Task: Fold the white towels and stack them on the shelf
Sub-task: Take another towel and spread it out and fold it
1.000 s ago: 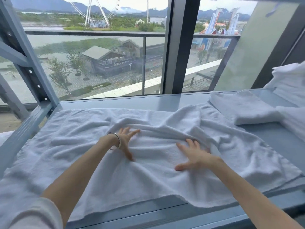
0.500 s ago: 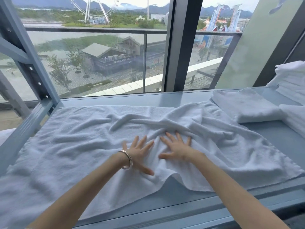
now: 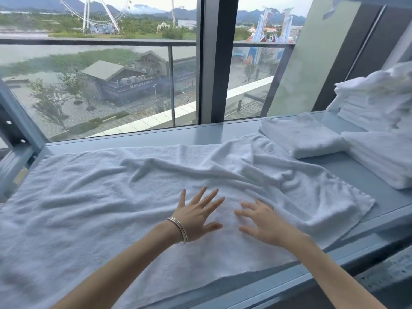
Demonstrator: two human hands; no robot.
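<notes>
Towel: a white towel (image 3: 111, 197) lies spread and wrinkled across the blue-grey shelf (image 3: 156, 134).
Left hand (image 3: 196, 217): flat on the towel near its middle, fingers spread wide, holding nothing; bangles (image 3: 178, 229) on the wrist.
Right hand (image 3: 265, 224): just beside it, fingers spread on the cloth, holding nothing.
Folded towels (image 3: 303, 134): stacked at the shelf's right end, by the window (image 3: 100, 85).

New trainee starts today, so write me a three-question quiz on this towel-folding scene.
1. True or false: both hands, left hand and right hand, lie flat on the spread white terry towel.
2. Which wrist wears the silver bangle: A left, B right?
3. Fill in: the small folded white towel lies on the grey-blue metal shelf to the ____ of the spread one.

Key: 1 true; 2 A; 3 right.
</notes>
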